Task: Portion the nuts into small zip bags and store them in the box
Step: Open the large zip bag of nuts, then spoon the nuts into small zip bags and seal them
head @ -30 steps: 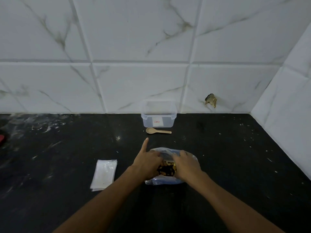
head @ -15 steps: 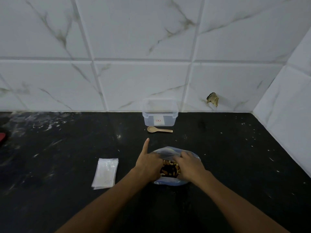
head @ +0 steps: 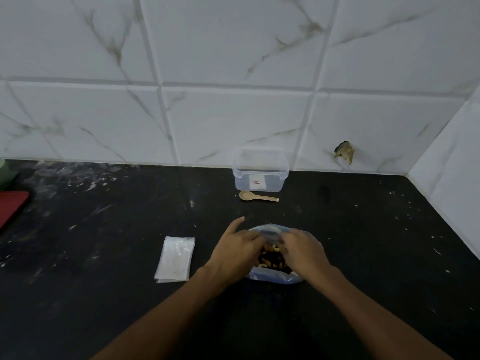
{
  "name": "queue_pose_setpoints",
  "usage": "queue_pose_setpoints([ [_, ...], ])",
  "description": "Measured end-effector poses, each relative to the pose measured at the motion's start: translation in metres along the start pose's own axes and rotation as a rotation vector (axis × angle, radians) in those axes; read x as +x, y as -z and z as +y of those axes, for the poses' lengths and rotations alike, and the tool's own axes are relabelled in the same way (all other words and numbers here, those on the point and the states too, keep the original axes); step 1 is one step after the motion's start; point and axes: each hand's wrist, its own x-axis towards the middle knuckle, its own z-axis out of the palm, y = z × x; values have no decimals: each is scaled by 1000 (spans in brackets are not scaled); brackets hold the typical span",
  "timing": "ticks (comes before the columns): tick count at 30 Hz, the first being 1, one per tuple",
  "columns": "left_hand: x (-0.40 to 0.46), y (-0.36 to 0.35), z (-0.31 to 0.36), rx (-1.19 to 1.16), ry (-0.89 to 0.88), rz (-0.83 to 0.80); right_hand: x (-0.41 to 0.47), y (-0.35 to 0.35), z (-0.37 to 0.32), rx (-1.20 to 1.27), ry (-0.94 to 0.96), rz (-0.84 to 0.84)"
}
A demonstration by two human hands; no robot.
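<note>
A clear plastic bag of mixed nuts [head: 272, 258] lies on the black counter in front of me. My left hand [head: 237, 252] grips its left side, index finger pointing away. My right hand [head: 304, 253] grips the right side, and pale and dark nuts show between them. To the left, apart from my hands, lies a flat stack of small zip bags [head: 176, 258]. Against the wall stands a clear lidless box [head: 260, 170] with a small label. A small wooden spoon [head: 257, 196] lies just in front of it.
The black counter [head: 104, 229] is smeared with white marks and crumbs. A red object [head: 11, 206] sits at the far left edge. Marble-look tiled walls close the back and right side, with a chipped hole [head: 345, 152] in the back tile.
Both hands stay on the nut bag and have spread its mouth a little wider, so more nuts show. The view has shifted slightly; nothing else has moved.
</note>
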Motion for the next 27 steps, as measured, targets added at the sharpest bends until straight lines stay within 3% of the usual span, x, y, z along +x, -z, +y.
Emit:
queue_pose_setpoints([
  [5,-35,15,-24,-329,429,285,-4,18,-47,339,38,188],
  [8,-61,22,-47,-348,707,378,-1,17,-85,576,38,80],
  [14,-110,18,-84,-483,1081,297,14,-7,-161,779,-81,-179],
  [20,-130,6,-89,-727,1231,93,27,-54,-194,764,-286,-223],
  [27,-134,1,-89,-834,1227,42,36,-72,-213,740,-489,-253],
])
